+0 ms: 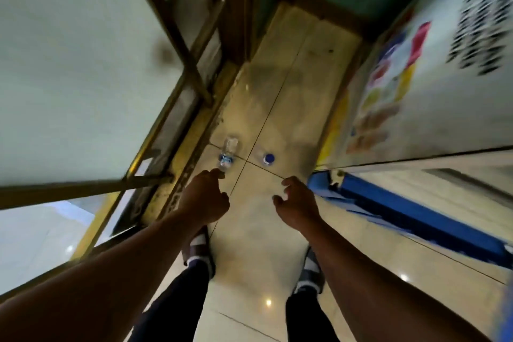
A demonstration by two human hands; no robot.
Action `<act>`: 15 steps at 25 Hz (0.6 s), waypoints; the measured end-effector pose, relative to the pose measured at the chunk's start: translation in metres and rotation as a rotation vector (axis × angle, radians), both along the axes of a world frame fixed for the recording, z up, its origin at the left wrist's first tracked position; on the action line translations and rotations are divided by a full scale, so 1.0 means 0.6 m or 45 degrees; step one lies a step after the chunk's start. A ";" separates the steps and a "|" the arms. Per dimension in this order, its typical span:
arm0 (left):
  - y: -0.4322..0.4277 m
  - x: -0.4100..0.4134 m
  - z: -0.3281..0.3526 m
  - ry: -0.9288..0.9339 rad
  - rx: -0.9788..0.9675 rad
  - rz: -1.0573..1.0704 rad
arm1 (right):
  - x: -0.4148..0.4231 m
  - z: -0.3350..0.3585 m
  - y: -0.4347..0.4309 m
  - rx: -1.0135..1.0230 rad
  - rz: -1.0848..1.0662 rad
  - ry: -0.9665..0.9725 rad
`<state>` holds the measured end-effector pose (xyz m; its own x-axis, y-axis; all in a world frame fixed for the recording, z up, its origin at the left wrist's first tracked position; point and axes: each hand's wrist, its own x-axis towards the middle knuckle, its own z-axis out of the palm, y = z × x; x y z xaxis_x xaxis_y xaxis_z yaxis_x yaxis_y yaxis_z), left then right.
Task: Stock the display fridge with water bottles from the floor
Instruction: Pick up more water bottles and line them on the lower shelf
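A narrow strip of pale tiled floor (280,97) runs away from the camera, shut in by a dark green wall at the far end; the whole view is blurred.

One water bottle (228,153) lies on its side on the tiles, clear, with a blue label, its length pointing roughly along the strip. Just to the right of the lying bottle, across a tile joint, a second bottle (268,159) stands upright and shows its blue cap from above. The two are near each other but apart.

The left hand (206,197) is just on the near side of the lying bottle. Its fingers are curled and its foremost fingertips (219,173) meet the bottle's near end — whether they pinch it or only touch it cannot be told through the blur. The right hand (295,203) hangs to the right of the lying bottle and nearer the camera than the upright one, its fingers loosely hooked and apart, holding nothing and touching neither bottle.

Nearer the camera than the lying bottle, two shoes (198,247) stand on the tiles below dark trouser legs.

Left of the lying bottle rises a brown metal frame (177,36) with frosted glass panes. Well to its right stands the white fridge (444,108), with coloured pictures on its side and a blue strip (410,211) along the bottom — the pictures are too smeared to read.
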<state>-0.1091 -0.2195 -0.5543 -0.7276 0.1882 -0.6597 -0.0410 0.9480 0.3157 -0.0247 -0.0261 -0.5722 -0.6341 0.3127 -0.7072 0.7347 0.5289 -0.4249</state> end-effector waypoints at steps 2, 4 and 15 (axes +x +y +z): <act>-0.005 -0.018 -0.149 -0.041 -0.037 -0.027 | -0.027 -0.148 -0.004 0.102 -0.014 0.023; -0.003 -0.042 -0.300 -0.027 -0.062 -0.073 | -0.054 -0.287 0.001 0.199 0.016 0.117; 0.021 -0.108 -0.710 0.127 -0.236 -0.392 | -0.097 -0.572 0.028 0.313 0.182 0.600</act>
<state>-0.1742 -0.2066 -0.9806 -0.7179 0.2922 -0.6319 0.2774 0.9525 0.1252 -0.0831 -0.0095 -0.9151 -0.9127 0.3207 -0.2533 0.4085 0.7345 -0.5418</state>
